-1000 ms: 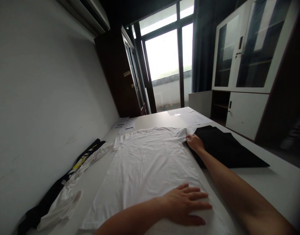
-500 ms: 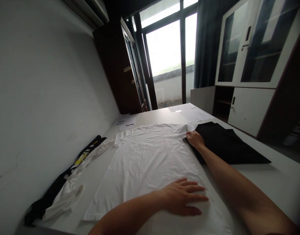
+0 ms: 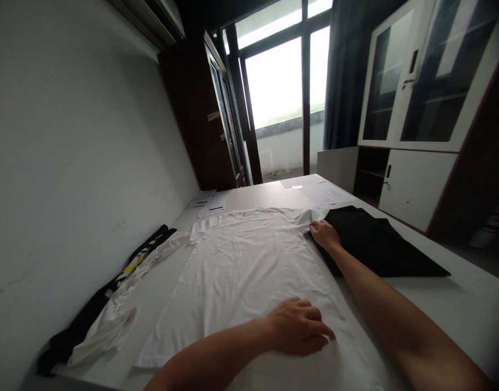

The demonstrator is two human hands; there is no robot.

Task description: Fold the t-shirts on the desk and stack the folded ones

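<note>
A white T-shirt (image 3: 237, 271) lies spread flat on the white table, lightly wrinkled, with its sleeves at the far end. My left hand (image 3: 298, 326) rests on the lower part of the shirt near its right side. Its fingers are curled, with the index finger and thumb drawn together on the fabric. Farther off, my right hand (image 3: 325, 234) is closed on the shirt's right sleeve, at the edge of a folded black cloth (image 3: 375, 244). The fabric between its fingertips is partly hidden.
Along the left wall lie a crumpled black garment (image 3: 86, 315) with yellow marks and a whitish cloth (image 3: 111, 326). Printed papers (image 3: 211, 202) and clear sheets (image 3: 318, 191) are at the table's far end. A white cabinet (image 3: 416, 184) stands on the right.
My left hand's spread fingers have curled in, with thumb and index finger closing on the shirt. My right hand keeps its place at the sleeve.
</note>
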